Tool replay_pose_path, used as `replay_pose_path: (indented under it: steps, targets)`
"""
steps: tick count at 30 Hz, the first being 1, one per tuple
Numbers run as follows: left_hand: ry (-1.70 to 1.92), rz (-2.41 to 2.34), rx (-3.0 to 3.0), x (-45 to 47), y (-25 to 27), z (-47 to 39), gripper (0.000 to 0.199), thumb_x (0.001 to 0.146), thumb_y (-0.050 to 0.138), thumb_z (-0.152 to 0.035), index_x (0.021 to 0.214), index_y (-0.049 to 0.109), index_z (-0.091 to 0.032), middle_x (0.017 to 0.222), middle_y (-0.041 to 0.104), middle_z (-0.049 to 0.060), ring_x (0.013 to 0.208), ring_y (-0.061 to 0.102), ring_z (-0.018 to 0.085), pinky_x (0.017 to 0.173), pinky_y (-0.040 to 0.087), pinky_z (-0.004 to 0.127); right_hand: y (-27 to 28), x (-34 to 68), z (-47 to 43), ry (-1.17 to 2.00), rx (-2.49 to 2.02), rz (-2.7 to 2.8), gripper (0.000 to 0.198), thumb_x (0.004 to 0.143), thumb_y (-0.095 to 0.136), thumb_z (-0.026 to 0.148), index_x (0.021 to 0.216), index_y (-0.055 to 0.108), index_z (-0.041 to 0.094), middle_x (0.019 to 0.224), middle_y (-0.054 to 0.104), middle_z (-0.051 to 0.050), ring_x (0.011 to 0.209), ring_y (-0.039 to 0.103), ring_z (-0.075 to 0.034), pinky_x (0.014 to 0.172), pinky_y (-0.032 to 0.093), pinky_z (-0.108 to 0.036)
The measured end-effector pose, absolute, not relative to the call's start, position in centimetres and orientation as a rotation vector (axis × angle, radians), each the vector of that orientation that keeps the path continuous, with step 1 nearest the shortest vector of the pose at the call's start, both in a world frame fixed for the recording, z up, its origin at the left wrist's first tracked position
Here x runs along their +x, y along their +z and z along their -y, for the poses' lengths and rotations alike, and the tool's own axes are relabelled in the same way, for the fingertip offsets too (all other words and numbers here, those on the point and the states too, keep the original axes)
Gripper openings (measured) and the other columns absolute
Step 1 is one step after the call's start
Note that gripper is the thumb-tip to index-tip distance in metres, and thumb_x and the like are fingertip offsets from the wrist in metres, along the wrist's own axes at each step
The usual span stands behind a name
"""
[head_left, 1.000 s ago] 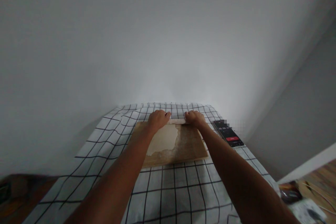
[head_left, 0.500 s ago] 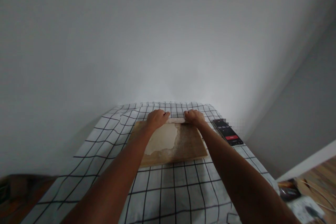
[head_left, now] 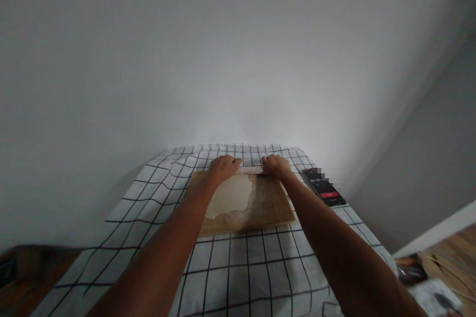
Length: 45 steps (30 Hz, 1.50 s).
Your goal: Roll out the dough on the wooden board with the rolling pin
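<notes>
Two hands, left hand (head_left: 223,168) and right hand (head_left: 275,165), press curled fingers on a pale round wooden rolling pin (head_left: 250,170); pushing past the fingers could tear the thin flat dough (head_left: 230,197).

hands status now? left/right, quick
Left hand: closed over one end of the rolling pin.
Right hand: closed over its other end, at the wooden board's far edge.

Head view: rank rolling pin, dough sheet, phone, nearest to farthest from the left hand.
From the left hand:
1. Rolling pin: under the palm, at the far edge of the wooden board.
2. Dough sheet: just below the hand, on the board's left half.
3. Phone: on the checked cloth, beyond the right hand.
</notes>
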<state>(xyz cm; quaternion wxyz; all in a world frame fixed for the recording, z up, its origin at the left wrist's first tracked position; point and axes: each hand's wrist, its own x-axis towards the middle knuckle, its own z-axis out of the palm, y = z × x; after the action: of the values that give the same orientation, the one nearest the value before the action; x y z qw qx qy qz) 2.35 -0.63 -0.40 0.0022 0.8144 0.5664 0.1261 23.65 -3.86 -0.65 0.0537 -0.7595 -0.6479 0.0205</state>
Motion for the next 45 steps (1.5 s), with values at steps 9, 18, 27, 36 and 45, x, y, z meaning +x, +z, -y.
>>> replay_pose_path:
  steps: [9, 18, 27, 36, 45]
  targets:
    - [0.486, -1.711, 2.490, 2.1, -0.4, 0.5, 0.038, 0.094, 0.036, -0.037, 0.104, 0.070, -0.022, 0.107, 0.075, 0.009, 0.097, 0.067, 0.022, 0.081, 0.047, 0.032, -0.7, 23.6, 3.8, 0.019, -2.308, 1.922, 0.052, 0.102, 0.026, 0.040, 0.124, 0.066, 0.016, 0.127, 0.065, -0.018, 0.119, 0.061, -0.028, 0.096, 0.047, -0.042]
    - [0.578, -1.703, 2.675, 1.9, -0.9, 1.8, 0.036, 0.095, 0.039, -0.022, 0.117, 0.067, -0.018, 0.119, 0.069, 0.013, 0.112, 0.061, 0.023, 0.098, 0.044, 0.038, -0.4, 23.2, 5.7, -0.052, -2.239, 1.986, 0.045, 0.103, 0.029, 0.035, 0.123, 0.065, 0.019, 0.123, 0.066, -0.015, 0.117, 0.061, -0.026, 0.095, 0.047, -0.040]
    - [0.681, -1.695, 2.785, 1.4, -2.3, 4.0, 0.040, 0.099, 0.035, -0.027, 0.116, 0.069, -0.013, 0.120, 0.069, 0.018, 0.120, 0.057, 0.027, 0.105, 0.039, 0.044, -0.8, 22.5, 9.1, -0.188, -2.136, 1.941, 0.043, 0.103, 0.030, 0.032, 0.118, 0.066, 0.015, 0.123, 0.063, -0.017, 0.116, 0.058, -0.028, 0.091, 0.047, -0.039]
    - [0.649, -1.522, 2.776, 0.7, -2.0, 6.5, 0.042, 0.096, 0.037, -0.024, 0.127, 0.064, -0.015, 0.138, 0.062, 0.014, 0.134, 0.051, 0.024, 0.120, 0.026, 0.042, -1.9, 21.8, 12.8, -0.253, -1.978, 1.836, 0.043, 0.106, 0.027, 0.040, 0.119, 0.064, 0.022, 0.134, 0.058, -0.011, 0.118, 0.053, -0.026, 0.095, 0.042, -0.039]
    - [1.001, -1.366, 2.102, -1.9, -0.5, 9.2, 0.057, 0.098, 0.020, -0.036, 0.139, 0.055, -0.018, 0.145, 0.058, 0.005, 0.134, 0.052, 0.017, 0.113, 0.041, 0.034, -2.6, 21.3, 13.8, -0.235, -1.898, 1.846, 0.067, 0.086, 0.050, 0.077, 0.110, 0.064, 0.016, 0.118, 0.063, -0.018, 0.115, 0.053, -0.034, 0.099, 0.036, -0.050]
